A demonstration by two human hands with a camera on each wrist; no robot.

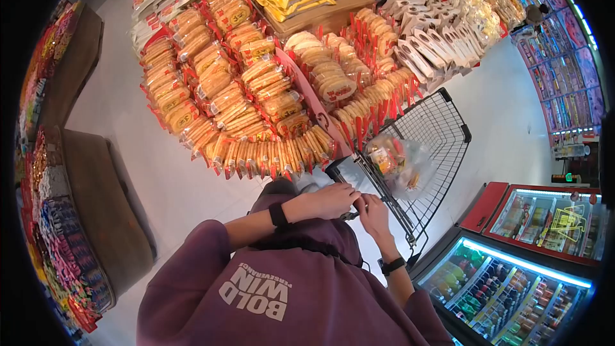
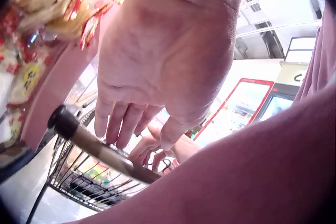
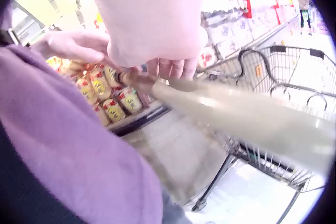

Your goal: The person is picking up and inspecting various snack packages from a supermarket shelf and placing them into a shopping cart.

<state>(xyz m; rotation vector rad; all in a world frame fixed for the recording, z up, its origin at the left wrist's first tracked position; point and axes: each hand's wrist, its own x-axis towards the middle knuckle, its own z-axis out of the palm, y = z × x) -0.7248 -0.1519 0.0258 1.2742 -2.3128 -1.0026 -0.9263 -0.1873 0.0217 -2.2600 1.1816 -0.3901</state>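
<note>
A shopping cart [image 1: 448, 125] of dark wire stands just ahead, with a clear plastic bag [image 1: 397, 160] of packaged food in its basket. Its handle [image 2: 105, 153] is a brownish bar with a black end cap. Fairly straight, the fingers of my left hand [image 1: 330, 200] reach down to this bar in the left wrist view, palm toward the camera. My right hand [image 1: 377, 218] grips the bar close beside the left; its fingers bend over the handle in the left wrist view. In the right wrist view, the bar hides the right fingertips.
A display of wrapped round crackers [image 1: 221, 83] rises ahead, edged by a pink divider [image 1: 304, 90]. Drink coolers [image 1: 506, 288] stand at the right. Shelves of bright packets [image 1: 61, 230] line the left, beside pale floor [image 1: 109, 90]. A person [image 3: 303, 8] stands farther off.
</note>
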